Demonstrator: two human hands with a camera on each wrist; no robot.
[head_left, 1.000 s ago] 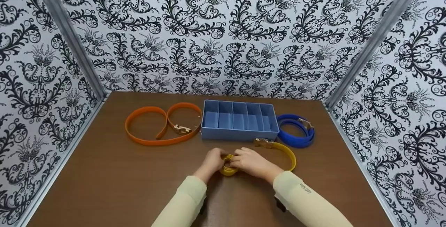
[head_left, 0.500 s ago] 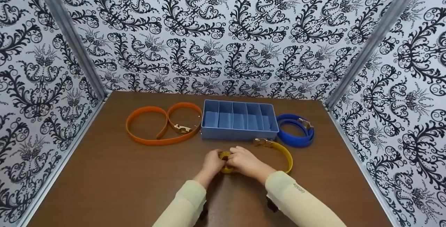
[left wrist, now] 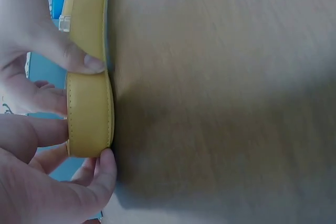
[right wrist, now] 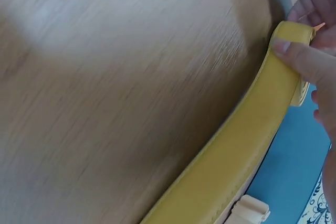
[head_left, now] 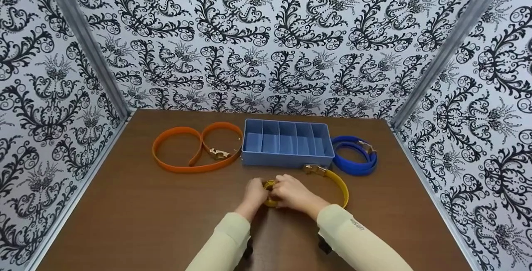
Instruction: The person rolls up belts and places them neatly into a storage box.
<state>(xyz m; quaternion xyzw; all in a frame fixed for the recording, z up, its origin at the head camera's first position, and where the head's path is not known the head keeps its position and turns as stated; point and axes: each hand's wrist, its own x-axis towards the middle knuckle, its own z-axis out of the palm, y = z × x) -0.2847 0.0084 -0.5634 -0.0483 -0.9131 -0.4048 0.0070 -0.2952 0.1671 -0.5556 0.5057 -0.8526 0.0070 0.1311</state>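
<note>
A yellow belt is partly rolled into a small coil at the front middle of the table, standing on its edge. Its free length curves out to the right and back, ending in a gold buckle. My left hand grips the coil from the left, its fingertips on the outer turn in the left wrist view. On the other side my right hand pinches the strap, thumb flat on its outer face in the right wrist view and fingers reaching to the coil's inside.
Behind the hands stands a blue box with several compartments. An orange belt lies in open loops to its left. Right of it is a coiled blue belt with a metal buckle. Patterned walls enclose the brown table.
The coil and my right hand have shifted slightly left and back. The strap's free length has drawn a little left. My left hand stays on the coil.
</note>
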